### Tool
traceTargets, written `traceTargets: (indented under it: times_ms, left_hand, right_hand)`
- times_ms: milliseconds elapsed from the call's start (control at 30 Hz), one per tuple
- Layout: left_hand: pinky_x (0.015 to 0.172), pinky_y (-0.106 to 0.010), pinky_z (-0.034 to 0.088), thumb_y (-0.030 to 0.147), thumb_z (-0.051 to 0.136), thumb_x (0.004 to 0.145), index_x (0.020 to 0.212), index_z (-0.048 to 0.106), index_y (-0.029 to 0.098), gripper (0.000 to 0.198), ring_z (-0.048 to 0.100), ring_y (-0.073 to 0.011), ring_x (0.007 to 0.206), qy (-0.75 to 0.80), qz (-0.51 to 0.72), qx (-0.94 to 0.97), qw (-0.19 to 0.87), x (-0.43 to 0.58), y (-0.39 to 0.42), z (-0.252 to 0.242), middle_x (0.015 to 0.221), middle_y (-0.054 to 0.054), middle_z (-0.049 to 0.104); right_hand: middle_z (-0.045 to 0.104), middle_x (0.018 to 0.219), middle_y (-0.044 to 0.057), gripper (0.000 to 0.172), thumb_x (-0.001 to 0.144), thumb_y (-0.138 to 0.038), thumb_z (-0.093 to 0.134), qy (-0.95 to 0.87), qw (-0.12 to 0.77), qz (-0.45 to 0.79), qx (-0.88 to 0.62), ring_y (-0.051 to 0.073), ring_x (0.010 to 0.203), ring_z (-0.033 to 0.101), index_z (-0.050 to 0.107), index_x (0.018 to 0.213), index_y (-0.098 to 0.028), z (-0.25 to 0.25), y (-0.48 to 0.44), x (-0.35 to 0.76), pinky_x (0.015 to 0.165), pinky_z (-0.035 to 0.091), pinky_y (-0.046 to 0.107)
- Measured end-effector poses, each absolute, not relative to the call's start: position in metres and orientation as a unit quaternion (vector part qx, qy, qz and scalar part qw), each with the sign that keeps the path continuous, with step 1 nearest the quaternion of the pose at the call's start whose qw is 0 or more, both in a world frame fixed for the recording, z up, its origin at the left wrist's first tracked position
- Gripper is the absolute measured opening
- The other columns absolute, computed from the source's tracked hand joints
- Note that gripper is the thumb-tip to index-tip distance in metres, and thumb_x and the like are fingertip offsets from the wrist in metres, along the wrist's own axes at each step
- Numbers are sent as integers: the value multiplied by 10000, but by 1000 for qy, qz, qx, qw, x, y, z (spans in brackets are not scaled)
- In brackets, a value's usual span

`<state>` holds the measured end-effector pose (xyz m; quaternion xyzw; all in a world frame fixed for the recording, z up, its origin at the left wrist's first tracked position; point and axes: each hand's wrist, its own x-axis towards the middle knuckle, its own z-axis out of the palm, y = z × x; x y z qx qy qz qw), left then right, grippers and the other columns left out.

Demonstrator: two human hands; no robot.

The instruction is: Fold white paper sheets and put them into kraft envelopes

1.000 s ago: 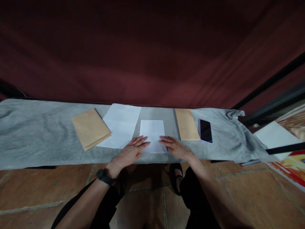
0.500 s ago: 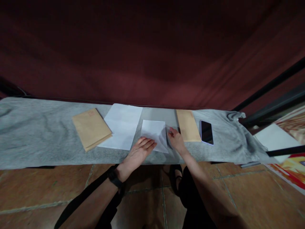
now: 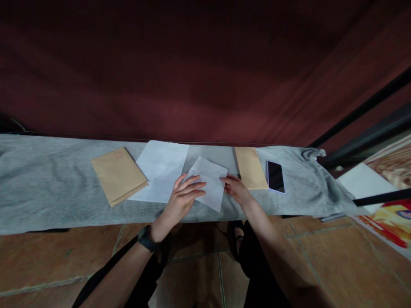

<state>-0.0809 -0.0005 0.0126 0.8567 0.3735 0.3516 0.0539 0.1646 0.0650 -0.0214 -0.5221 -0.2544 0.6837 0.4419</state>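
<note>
A folded sheet of white paper (image 3: pixel 210 182) lies turned at an angle between my hands on the grey cloth. My left hand (image 3: pixel 184 196), with fingers spread, rests over its left side. At the paper's right edge, my right hand (image 3: pixel 235 187) pinches it between thumb and fingers. A larger stack of white paper (image 3: pixel 160 167) is just left of the folded sheet. Further left, a pile of brown envelopes (image 3: pixel 120 175) overlaps that stack's edge. One brown envelope (image 3: pixel 252 169) lies right of my right hand.
A smartphone (image 3: pixel 275 177) lies beside the right-hand envelope. Grey cloth (image 3: pixel 48 184) covers the long narrow bench, with a dark red curtain (image 3: pixel 192 85) behind it. Black metal bars (image 3: pixel 362 107) and a colourful printed sheet (image 3: pixel 391 222) are at the right.
The folded paper has turned from nearly straight to a slant. My right hand has gripped its right edge, and my left hand's fingers have spread and shifted left.
</note>
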Motion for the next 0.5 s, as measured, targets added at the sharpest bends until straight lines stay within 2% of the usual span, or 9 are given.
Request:
traceTargets:
  times_ms: [133,233,300,333,433,500]
  left_hand:
    - [1229,-583,218,115,469,944,1042,731,266,318,413,-249,1450,441,329,834,26,-90,8,11,1419,-36,621]
    - [1210,-562,294,190,493,954,1207,679,254,321,359,-276,1481,530,384,754,46,-96,17,2,1578,-69,441]
    - [1159,-509,398,264,530,951,1341,596,242,397,389,-285,1460,580,432,680,119,-94,22,-9,1629,-99,340]
    - [1114,-484,454,298,551,944,1379,561,231,440,440,-290,1423,602,452,635,175,-92,23,-15,1619,-122,345]
    - [937,-434,574,391,615,916,1402,524,204,529,625,-278,1202,628,490,472,378,-78,22,-29,1478,-167,497]
    - [846,-382,601,399,698,863,1405,507,219,602,674,-229,1059,614,505,382,472,-68,19,-31,1408,-150,544]
  right_hand:
    - [745,735,-20,194,698,-71,746,-195,460,716,-488,129,624,699,627,776,-203,-18,66,167,632,603,241]
    - [745,725,-27,203,715,-24,714,-162,474,721,-478,132,645,711,623,762,-199,-17,65,170,671,614,251]
    - [735,697,-33,208,723,-9,700,-140,491,716,-476,131,637,711,625,761,-199,-19,62,170,665,617,246]
    - [732,689,-35,211,726,-2,694,-130,499,714,-473,132,635,711,626,764,-199,-21,60,169,665,619,244]
    - [725,683,-37,210,741,2,679,-113,514,715,-461,132,643,716,621,758,-199,-27,51,163,698,635,259]
    - [713,671,-43,205,760,-12,675,-111,515,719,-453,132,650,718,608,735,-204,-31,45,158,739,644,278]
